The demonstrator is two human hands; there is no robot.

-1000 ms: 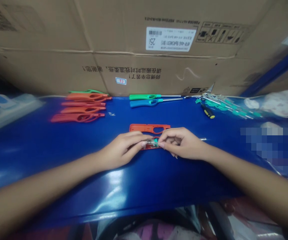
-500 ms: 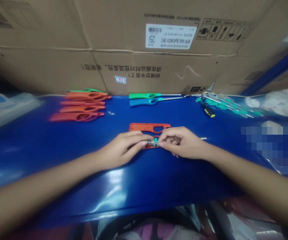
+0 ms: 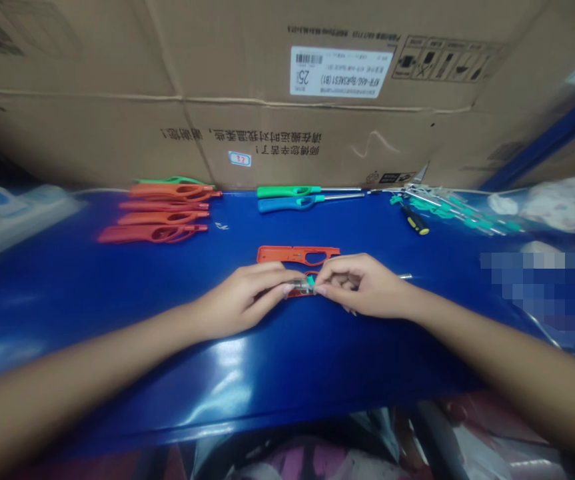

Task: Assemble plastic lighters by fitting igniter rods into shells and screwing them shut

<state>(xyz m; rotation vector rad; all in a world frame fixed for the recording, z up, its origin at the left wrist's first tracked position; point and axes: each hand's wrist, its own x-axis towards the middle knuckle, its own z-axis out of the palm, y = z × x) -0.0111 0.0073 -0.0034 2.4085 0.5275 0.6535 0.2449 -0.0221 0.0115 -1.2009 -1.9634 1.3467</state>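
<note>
At the middle of the table, my left hand (image 3: 250, 293) pinches the left end of a small clear lighter tank (image 3: 299, 285) between thumb and fingertips. My right hand (image 3: 360, 283) is closed, its thumb and forefinger pinched at the green trigger piece (image 3: 310, 282) at the tank's right end. Under both sets of fingertips lies an orange lighter shell half (image 3: 302, 293), mostly covered. Just behind it lies another orange shell half (image 3: 280, 255), hollow side up. A metal tube end (image 3: 406, 276) shows past my right hand; its other end is hidden.
Several orange and red lighter casings (image 3: 160, 232) lie at the back left. Green and blue lighters (image 3: 287, 202) with metal tubes lie back centre. Toward the right are a black-and-yellow screwdriver (image 3: 416, 221) and a pile of metal rods with green parts (image 3: 460, 210). A cardboard box (image 3: 247, 67) stands behind.
</note>
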